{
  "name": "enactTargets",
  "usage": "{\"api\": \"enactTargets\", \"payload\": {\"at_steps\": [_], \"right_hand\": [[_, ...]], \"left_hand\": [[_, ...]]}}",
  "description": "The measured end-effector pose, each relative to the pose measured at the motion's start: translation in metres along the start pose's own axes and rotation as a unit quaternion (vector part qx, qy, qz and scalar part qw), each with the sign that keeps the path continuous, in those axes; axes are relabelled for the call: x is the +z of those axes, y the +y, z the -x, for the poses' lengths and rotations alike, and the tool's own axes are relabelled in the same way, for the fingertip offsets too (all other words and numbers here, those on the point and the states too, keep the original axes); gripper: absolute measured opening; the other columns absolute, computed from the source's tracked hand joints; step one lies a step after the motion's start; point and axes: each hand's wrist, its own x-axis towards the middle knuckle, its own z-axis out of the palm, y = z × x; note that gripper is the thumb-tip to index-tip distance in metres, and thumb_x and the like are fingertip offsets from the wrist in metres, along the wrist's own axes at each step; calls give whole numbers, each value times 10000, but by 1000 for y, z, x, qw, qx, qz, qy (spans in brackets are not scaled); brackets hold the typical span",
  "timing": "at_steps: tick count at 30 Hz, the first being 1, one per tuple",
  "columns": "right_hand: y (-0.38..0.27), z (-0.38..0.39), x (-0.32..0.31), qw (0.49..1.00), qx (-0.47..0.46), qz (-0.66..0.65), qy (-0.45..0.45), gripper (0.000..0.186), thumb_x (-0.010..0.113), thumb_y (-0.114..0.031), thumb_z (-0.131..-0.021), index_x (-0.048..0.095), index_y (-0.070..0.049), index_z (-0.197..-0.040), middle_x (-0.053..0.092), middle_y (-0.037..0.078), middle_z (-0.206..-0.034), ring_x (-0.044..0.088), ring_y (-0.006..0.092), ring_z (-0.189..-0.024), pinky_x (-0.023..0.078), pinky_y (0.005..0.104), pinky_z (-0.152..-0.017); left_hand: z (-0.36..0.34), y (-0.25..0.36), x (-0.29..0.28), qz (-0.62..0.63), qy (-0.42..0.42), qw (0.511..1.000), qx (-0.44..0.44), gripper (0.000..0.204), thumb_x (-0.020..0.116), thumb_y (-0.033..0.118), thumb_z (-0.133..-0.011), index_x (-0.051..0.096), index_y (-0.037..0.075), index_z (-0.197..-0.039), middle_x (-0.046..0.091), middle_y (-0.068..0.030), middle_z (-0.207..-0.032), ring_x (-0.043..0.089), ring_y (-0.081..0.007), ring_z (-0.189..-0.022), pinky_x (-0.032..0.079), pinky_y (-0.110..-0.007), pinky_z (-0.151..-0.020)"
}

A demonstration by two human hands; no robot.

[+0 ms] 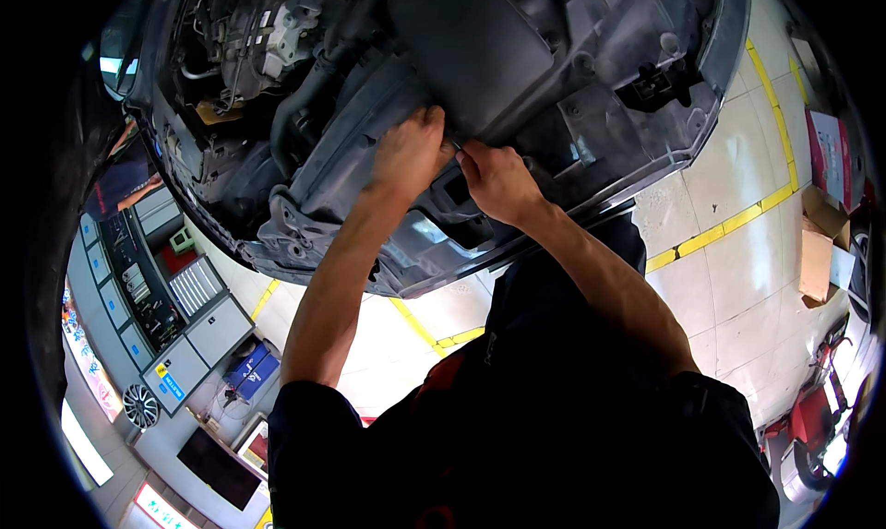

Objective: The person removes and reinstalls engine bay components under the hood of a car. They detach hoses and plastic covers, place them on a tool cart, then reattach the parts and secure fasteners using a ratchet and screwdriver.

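Both my arms reach into the open engine bay of a car, over the black plastic front trim panel [600,132]. My left hand [409,153] is closed, its fingers curled down beside the large black plastic engine-bay box [471,45]. Just to its right, my right hand [501,183] is pinched, thumb and forefinger pressed together close to the left fingertips. A small thin piece shows between the two hands, too little of it to name. Whatever the left fingers grip is hidden beneath that hand.
Exposed engine parts [268,40] and a black hose [291,123] lie to the left. Grey tool cabinets [212,331] stand at the left, with another person [125,178] beside them. Cardboard boxes [817,252] and a red machine [812,418] are at the right.
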Motion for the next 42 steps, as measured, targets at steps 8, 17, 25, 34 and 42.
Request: {"api": "enactTargets", "payload": {"at_steps": [8,17,25,34,42], "right_hand": [[3,2,5,1000,4,-6,20,128,579,-129,-986,590,-22,-916,638,226,-695,644,458,-682,505,528,-603],[1,8,6,998,38,39,-14,148,582,-153,-983,609,-26,-913,649,229,-710,660,455,-714,526,539,-662],[-5,3,-15,991,47,115,-51,208,590,-201,-975,682,-31,-899,695,242,-769,698,455,-781,573,535,-727],[-7,2,-19,984,67,144,-81,190,582,-187,-974,688,-31,-951,705,241,-804,703,449,-815,575,530,-774],[3,-6,-23,993,25,85,-75,170,591,-177,-975,661,-27,-938,688,221,-779,684,433,-779,546,527,-744]], "left_hand": [[4,-2,1,56,31,998,10,218,714,82,-827,600,7,-998,687,-178,-972,693,-406,-901,557,-491,-765],[27,-7,21,150,57,987,0,298,743,38,-833,595,16,-1091,677,-140,-924,712,-290,-800,570,-387,-705],[32,-11,26,244,140,959,11,143,714,23,-895,701,-3,-1035,695,-143,-931,720,-259,-766,576,-341,-691],[35,-11,25,253,139,958,-2,191,703,21,-908,734,8,-1096,706,-150,-945,731,-252,-778,573,-327,-684],[34,-10,33,162,194,966,59,196,711,36,-909,737,18,-1102,711,-146,-967,735,-273,-803,572,-354,-695]]}}
